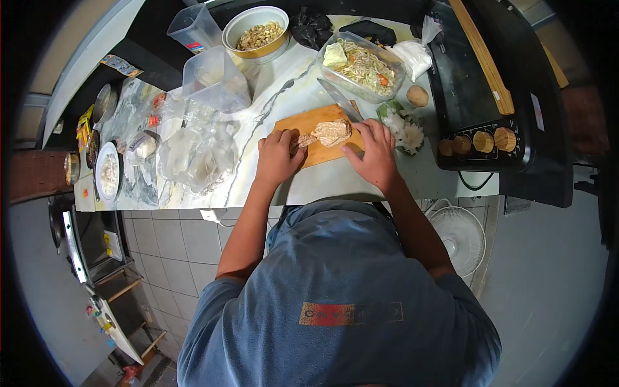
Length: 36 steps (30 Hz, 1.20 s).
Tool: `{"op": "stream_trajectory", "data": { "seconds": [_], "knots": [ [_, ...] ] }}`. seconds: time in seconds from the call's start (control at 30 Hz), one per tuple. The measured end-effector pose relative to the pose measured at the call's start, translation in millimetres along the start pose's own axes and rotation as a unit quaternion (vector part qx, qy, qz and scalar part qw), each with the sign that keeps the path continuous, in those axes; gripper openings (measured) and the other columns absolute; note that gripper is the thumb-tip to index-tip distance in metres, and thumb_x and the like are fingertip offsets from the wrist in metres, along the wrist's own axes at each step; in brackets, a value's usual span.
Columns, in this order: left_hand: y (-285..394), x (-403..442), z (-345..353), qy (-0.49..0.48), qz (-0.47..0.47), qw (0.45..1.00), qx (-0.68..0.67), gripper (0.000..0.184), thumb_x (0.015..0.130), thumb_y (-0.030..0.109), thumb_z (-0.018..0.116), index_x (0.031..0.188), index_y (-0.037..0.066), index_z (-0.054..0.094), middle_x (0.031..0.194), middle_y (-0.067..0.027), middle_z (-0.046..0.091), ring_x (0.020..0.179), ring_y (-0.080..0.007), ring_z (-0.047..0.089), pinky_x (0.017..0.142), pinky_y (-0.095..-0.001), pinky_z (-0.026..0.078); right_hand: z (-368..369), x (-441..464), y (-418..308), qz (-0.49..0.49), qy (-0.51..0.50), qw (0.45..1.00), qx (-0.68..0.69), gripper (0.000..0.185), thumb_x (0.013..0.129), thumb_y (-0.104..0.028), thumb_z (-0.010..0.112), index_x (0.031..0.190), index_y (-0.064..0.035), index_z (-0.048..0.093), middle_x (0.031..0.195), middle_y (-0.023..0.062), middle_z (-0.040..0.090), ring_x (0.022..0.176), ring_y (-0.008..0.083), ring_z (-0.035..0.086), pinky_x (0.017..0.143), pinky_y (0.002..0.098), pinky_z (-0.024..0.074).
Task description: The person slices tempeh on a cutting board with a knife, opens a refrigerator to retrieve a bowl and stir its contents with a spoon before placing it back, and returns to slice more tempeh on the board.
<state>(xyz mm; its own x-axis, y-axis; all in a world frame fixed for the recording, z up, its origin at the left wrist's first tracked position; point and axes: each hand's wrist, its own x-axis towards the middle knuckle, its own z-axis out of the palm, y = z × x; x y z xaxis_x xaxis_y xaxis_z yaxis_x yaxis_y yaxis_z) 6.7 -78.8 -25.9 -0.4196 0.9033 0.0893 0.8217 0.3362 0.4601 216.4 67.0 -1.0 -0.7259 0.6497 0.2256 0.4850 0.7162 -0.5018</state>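
A wooden cutting board (316, 155) lies tilted on the counter in front of me. On it rests a tan, crumbly block (333, 132), with a smaller crumbly piece (305, 140) to its left. My left hand (278, 156) curls at the board's left side, its thumb and fingers closed around the small piece. My right hand (376, 158) is at the board's right edge, thumb and fingers apart, near the block but not gripping it. Just behind the board, a knife (336, 97) lies with its handle partly hidden near my right fingers.
Behind the board stands a clear container of sprouts and vegetables (364, 68). A bowl of chopped pieces (258, 39) and a plastic tub (216, 80) are at back left. Plastic bags (196, 155) lie left; a round brown item (417, 96) and black stove (477, 97) are right.
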Motion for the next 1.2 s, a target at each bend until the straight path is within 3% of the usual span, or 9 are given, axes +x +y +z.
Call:
{"op": "stream_trajectory", "data": {
  "seconds": [0.03,0.23,0.37,0.57,0.63,0.87,1.07,1.13,1.2],
  "knots": [
    [0.5,-1.3,2.5,0.050,0.013,0.999,0.001,0.033,0.080,0.029,0.073,0.104,0.007,0.068,0.095,-0.0093,0.067,0.090,-0.0291,0.064,0.083,-0.0423,0.041,1.3,-1.1,-0.8,0.001,-0.003,1.000,0.000,0.056,0.082,-0.034,0.074,0.128,-0.0083,0.056,0.127,0.0099,0.050,0.122,0.0313,0.044,0.102,0.0468,0.0324],
    [1.3,4.9,11.2,0.110,-0.039,0.993,0.019,0.030,0.080,0.031,0.072,0.089,0.002,0.069,0.077,-0.0147,0.067,0.068,-0.0326,0.066,0.066,-0.0441,0.050,5.9,-9.3,3.2,-0.023,0.042,0.998,0.037,0.056,0.079,-0.028,0.078,0.126,-0.0071,0.056,0.123,0.0118,0.050,0.118,0.0325,0.047,0.101,0.0475,0.0339],
    [0.8,10.7,7.2,0.115,-0.054,0.992,-0.022,0.031,0.080,0.031,0.072,0.086,0.001,0.068,0.076,-0.0161,0.067,0.066,-0.0333,0.066,0.064,-0.0445,0.052,11.7,-11.8,-0.5,-0.003,0.039,0.999,0.015,0.055,0.078,-0.028,0.079,0.124,-0.0077,0.056,0.122,0.0121,0.051,0.116,0.0335,0.048,0.100,0.0484,0.0342],
    [1.6,11.9,1.7,0.034,-0.047,0.998,0.007,0.034,0.080,0.031,0.072,0.096,0.002,0.067,0.079,-0.0163,0.069,0.070,-0.0344,0.067,0.069,-0.0452,0.052,19.8,-17.7,-11.6,0.040,0.033,0.999,-0.008,0.053,0.080,-0.031,0.078,0.124,-0.0100,0.056,0.124,0.0125,0.051,0.119,0.0333,0.047,0.102,0.0493,0.0326],
    [0.4,12.5,2.3,0.026,-0.058,0.998,-0.002,0.035,0.078,0.031,0.071,0.100,0.005,0.065,0.082,-0.0137,0.070,0.077,-0.0313,0.067,0.072,-0.0453,0.047,20.2,-19.1,-16.4,0.063,0.032,0.997,-0.018,0.053,0.080,-0.032,0.077,0.124,-0.0106,0.057,0.125,0.0125,0.051,0.120,0.0329,0.046,0.102,0.0495,0.0321],
    [-10.9,19.3,0.8,-0.037,-0.041,0.998,-0.034,0.038,0.075,0.029,0.072,0.104,0.006,0.063,0.086,-0.0131,0.069,0.079,-0.0307,0.068,0.073,-0.0450,0.048,15.8,-32.5,-24.2,0.111,0.038,0.992,-0.043,0.054,0.080,-0.035,0.077,0.124,-0.0106,0.058,0.126,0.0117,0.051,0.122,0.0322,0.045,0.103,0.0498,0.0310],
    [-7.4,17.6,-0.4,-0.037,-0.041,0.997,-0.049,0.027,0.076,0.025,0.072,0.095,0.006,0.065,0.087,-0.0114,0.068,0.085,-0.0307,0.067,0.074,-0.0457,0.047,8.6,-35.8,-26.0,0.143,0.032,0.989,-0.036,0.052,0.080,-0.035,0.077,0.122,-0.0104,0.060,0.126,0.0116,0.051,0.122,0.0324,0.045,0.103,0.0505,0.0310],
    [-4.9,15.4,0.6,0.014,-0.016,0.999,-0.025,0.027,0.078,0.027,0.071,0.088,0.003,0.063,0.080,-0.0138,0.067,0.073,-0.0335,0.066,0.068,-0.0458,0.051,6.8,-33.9,-21.9,0.133,0.036,0.990,-0.035,0.051,0.080,-0.035,0.077,0.122,-0.0105,0.060,0.125,0.0115,0.051,0.122,0.0325,0.045,0.103,0.0509,0.0311],
    [-2.7,10.6,3.4,0.018,-0.028,0.999,-0.010,0.027,0.079,0.027,0.071,0.088,0.003,0.063,0.081,-0.0145,0.067,0.074,-0.0341,0.066,0.068,-0.0461,0.052,3.6,-30.1,-16.4,0.126,0.022,0.992,-0.022,0.049,0.081,-0.034,0.076,0.122,-0.0110,0.060,0.125,0.0114,0.051,0.121,0.0327,0.046,0.103,0.0509,0.0312]
  ]
}}
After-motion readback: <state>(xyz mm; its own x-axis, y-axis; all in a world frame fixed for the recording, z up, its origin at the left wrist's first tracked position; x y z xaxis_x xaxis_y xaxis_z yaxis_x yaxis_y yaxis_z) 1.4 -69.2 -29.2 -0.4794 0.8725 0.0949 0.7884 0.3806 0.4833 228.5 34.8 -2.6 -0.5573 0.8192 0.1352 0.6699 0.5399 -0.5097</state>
